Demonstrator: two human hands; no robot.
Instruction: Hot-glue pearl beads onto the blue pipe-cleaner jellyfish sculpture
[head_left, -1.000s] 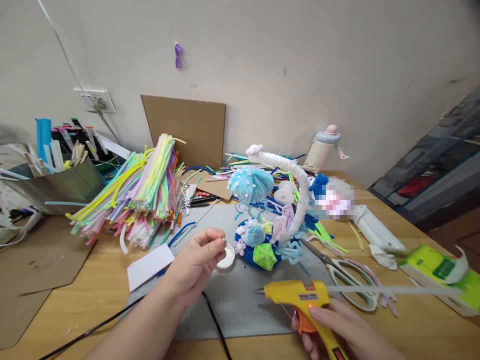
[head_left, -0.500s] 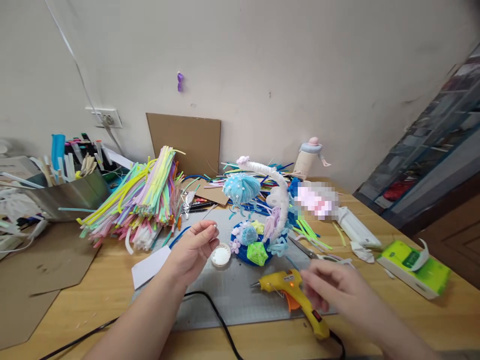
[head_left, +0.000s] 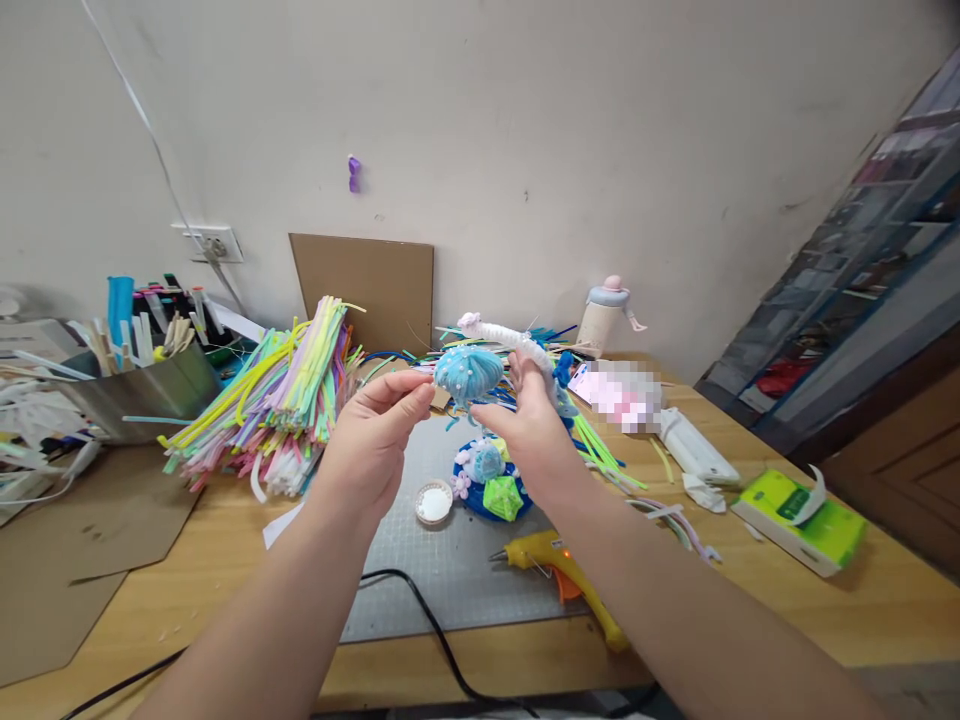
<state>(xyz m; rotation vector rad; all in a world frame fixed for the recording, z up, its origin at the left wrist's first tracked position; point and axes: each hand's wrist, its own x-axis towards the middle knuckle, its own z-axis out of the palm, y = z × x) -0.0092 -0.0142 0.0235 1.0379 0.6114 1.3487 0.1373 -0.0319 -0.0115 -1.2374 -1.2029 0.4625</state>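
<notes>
A blue jellyfish shape dotted with white beads hangs under a white curved arm, above a blue base with a green piece. My left hand is at the jellyfish's left edge, thumb and forefinger pinched together; what they hold is too small to make out. On the right side, my right hand is beside the jellyfish with thumb and fingers apart. Below lies a yellow glue gun, partly behind my right forearm. A small round dish with white contents sits left of the base.
Pipe cleaners are heaped at the left beside a metal holder. A black cable crosses the grey mat. A bottle and green tissue pack stand at the right.
My left hand has moved up to the jellyfish's edge. My right hand has left the glue gun's side and moved up and left to the jellyfish. The view has shifted slightly.
</notes>
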